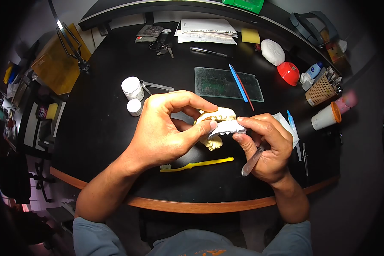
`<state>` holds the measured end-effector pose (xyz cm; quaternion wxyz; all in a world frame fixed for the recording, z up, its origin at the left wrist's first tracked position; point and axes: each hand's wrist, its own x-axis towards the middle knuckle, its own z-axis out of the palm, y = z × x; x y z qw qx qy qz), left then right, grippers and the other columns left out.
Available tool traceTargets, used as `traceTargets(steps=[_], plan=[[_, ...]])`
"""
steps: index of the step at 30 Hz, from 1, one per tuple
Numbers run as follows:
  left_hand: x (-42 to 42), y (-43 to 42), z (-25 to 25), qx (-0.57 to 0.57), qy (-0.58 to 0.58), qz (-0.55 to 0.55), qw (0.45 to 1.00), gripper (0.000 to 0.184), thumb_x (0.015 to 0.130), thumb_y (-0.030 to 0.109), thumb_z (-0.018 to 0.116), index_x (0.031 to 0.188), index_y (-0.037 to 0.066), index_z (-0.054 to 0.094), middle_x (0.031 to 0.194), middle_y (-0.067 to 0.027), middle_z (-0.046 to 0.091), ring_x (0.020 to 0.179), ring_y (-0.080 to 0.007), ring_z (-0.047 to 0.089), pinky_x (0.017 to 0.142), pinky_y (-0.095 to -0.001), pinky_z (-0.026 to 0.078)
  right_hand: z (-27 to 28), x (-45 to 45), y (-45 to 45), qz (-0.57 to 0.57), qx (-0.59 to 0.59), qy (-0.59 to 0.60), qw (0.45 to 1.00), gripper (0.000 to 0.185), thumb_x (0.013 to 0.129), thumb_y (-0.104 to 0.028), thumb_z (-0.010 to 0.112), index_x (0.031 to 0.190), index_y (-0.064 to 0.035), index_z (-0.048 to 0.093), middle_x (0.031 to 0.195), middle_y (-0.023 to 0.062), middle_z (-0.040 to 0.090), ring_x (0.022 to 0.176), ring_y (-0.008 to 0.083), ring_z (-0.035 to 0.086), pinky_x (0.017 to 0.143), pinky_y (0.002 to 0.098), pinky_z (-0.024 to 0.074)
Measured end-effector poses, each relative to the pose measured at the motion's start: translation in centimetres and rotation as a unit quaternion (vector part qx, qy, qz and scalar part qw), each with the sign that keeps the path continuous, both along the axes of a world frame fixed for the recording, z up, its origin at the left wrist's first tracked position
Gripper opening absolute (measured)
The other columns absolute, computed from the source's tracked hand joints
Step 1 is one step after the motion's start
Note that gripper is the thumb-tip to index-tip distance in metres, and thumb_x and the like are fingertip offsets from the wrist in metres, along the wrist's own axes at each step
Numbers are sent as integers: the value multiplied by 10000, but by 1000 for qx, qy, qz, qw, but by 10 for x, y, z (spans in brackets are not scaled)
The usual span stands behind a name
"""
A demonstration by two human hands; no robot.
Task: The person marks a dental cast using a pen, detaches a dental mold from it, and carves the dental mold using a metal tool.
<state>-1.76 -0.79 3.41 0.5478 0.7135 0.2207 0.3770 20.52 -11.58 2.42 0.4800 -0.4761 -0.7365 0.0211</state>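
Observation:
Above the middle of the black desk, my left hand [168,128] is closed on a cream dental cast [224,114], its thumb also against a white piece with tooth shapes [227,129]. My right hand [266,147] pinches the right end of the white piece between thumb and forefinger. It also holds a metal tool [252,162], whose flat end points down and left. Below the white piece shows a yellowish cast part [213,143]; how it joins the cream cast is hidden. A yellow toothbrush [197,164] lies under my hands.
Two white jars [132,88] stand left of centre. Beyond my hands lies a glass plate [217,85] with blue and red sticks. At right are a white cup [324,118], a red bowl [288,73], a tool basket [321,91] and tweezers [305,160]. The wooden desk edge [200,207] is nearest me.

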Motion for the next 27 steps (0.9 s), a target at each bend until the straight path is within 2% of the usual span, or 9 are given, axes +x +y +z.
traceTargets(steps=[7, 13, 16, 19, 22, 27], plan=[[0, 0, 0, -39, 23, -12, 999, 223, 944, 1, 803, 1147, -70, 743, 1081, -139, 756, 985, -184, 765, 805, -299, 690, 1, 0, 0, -11, 10, -15, 1000, 302, 891, -83, 890, 1151, 16, 773, 910, 106, 734, 635, 98, 609, 520, 256, 447], [-2, 2, -2, -9, 28, -18, 999, 215, 961, 19, 794, 1151, -69, 742, 1064, -143, 770, 969, -181, 768, 847, -312, 659, 0, 1, 1, -13, 20, -15, 1000, 297, 894, -95, 891, 1144, 17, 775, 891, 97, 729, 608, 91, 583, 505, 258, 428], [2, 2, -6, -13, -6, -4, 1000, 178, 940, 45, 811, 1093, -40, 779, 953, -110, 796, 867, -94, 739, 658, -218, 614, 0, 1, 0, -13, 15, -14, 1000, 298, 893, -97, 892, 1144, 15, 777, 888, 95, 728, 607, 91, 579, 503, 260, 424], [-2, 2, -1, -6, 32, -22, 999, 215, 954, 6, 788, 1149, -71, 743, 1054, -143, 775, 959, -180, 765, 842, -309, 632, 0, 1, 0, -15, 14, -14, 1000, 303, 889, -98, 896, 1144, 14, 778, 888, 95, 728, 606, 92, 579, 502, 262, 424], [-2, 1, 1, -31, 37, -19, 999, 213, 955, 6, 788, 1147, -74, 742, 1045, -142, 773, 942, -174, 761, 826, -300, 624, 0, 0, 0, -15, 13, -14, 1000, 308, 885, -97, 899, 1146, 13, 778, 888, 96, 729, 608, 96, 583, 504, 264, 425], [-3, 2, 0, -10, 40, -20, 999, 211, 956, 7, 791, 1143, -75, 741, 1045, -141, 768, 950, -172, 760, 808, -294, 636, 2, 0, -1, -16, 6, -15, 1000, 300, 883, -84, 895, 1141, 15, 778, 895, 104, 731, 645, 113, 626, 524, 264, 458]])
